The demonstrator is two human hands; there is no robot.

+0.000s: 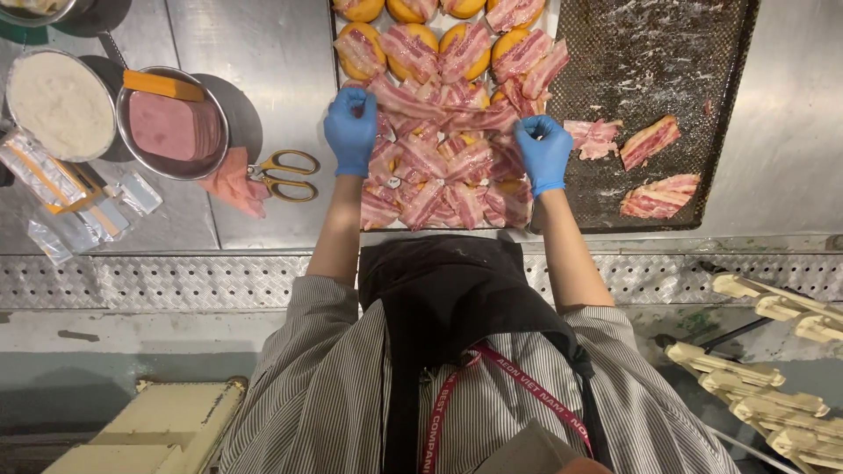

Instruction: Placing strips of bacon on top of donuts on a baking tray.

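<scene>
The tray of buns [351, 17] is the landmark: bacon strips [439, 167] lie on its buns, with the left hand [351, 132] and right hand [544, 154] at either end of one strip. Left of the tray lie scissors [285, 175], then a bowl of ham slices [171, 123]. Right of the tray sits a mesh rack [650, 53] bearing loose bacon pieces [654, 167].

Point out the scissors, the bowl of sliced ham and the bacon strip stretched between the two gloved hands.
scissors [285, 175]: head view, on the yellow handles.
bowl of sliced ham [211, 158]: head view, on the metal rim.
bacon strip [443, 110]: head view, on its middle.
</scene>
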